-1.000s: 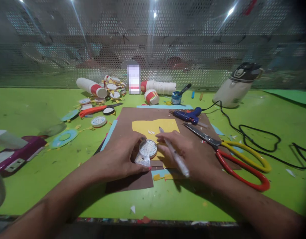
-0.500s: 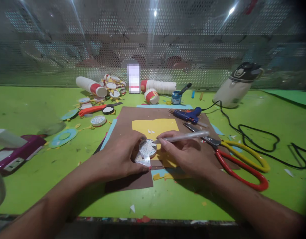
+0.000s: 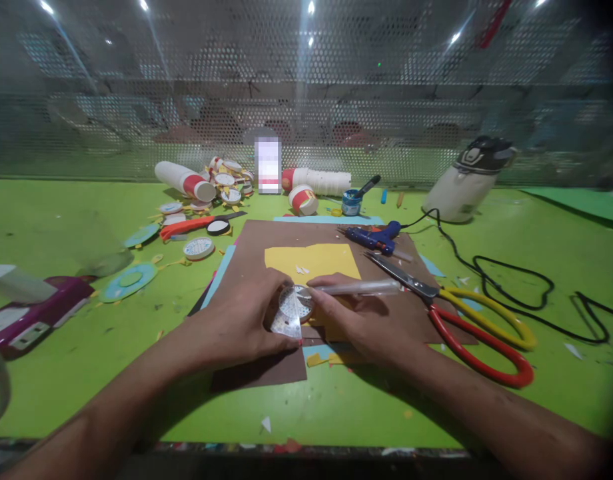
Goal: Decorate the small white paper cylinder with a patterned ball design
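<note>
In the middle of the head view, my left hand (image 3: 236,317) curls its fingers and thumb around a small round white disc (image 3: 288,301) with dark marks on its face. A clear plastic ruler piece (image 3: 285,325) lies across the disc, its lower edge by my left thumb. My right hand (image 3: 356,313) pinches a slim pen-shaped tool (image 3: 356,287) with a translucent barrel. The tool's tip meets the disc's right side; whether it is a pen or a blade I cannot tell. Yellow paper (image 3: 316,257) and brown sheets (image 3: 251,233) lie beneath.
Scissors (image 3: 431,293) and a blue glue gun (image 3: 376,237) lie to the right, near a tilted bottle (image 3: 459,183). An orange-handled cutter (image 3: 191,227), several discs, paper cups (image 3: 184,180) and a phone (image 3: 268,167) stand or lie farther back. A purple device (image 3: 46,310) sits at left.
The tool's rear end has swung lower and left, and my right hand has shifted slightly toward the disc. The whole scene sits a little lower in view. My left hand keeps its hold.
</note>
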{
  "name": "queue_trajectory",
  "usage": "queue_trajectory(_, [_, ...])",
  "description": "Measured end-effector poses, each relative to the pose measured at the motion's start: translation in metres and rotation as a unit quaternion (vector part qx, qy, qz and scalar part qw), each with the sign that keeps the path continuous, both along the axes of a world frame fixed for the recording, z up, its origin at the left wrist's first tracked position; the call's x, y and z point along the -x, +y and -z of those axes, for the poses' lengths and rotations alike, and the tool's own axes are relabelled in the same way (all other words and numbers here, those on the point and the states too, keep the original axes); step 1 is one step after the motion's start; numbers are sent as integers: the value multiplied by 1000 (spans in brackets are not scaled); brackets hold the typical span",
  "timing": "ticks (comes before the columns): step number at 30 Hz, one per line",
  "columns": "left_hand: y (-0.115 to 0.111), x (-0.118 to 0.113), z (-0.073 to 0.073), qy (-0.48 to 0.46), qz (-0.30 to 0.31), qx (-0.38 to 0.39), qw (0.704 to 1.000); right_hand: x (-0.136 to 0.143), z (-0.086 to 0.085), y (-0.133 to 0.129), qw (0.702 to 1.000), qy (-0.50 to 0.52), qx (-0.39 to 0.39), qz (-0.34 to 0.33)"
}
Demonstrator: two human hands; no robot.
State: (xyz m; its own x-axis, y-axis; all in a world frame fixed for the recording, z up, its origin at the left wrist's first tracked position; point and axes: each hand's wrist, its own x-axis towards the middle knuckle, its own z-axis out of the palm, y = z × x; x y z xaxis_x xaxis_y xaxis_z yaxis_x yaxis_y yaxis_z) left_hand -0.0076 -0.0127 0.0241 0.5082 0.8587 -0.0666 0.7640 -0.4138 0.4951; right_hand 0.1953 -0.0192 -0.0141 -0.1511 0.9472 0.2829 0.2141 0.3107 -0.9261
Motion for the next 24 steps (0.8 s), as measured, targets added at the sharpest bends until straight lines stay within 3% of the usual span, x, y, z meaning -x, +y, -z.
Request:
queue_trajectory(13, [-1,0,-1,-5,14,-13,1000,-2,0,1,997,-66,-34,-36])
queue_trajectory(24, [-1,0,1,-10,10,-22,1000,-3,-1,0,995,-91,6,-50])
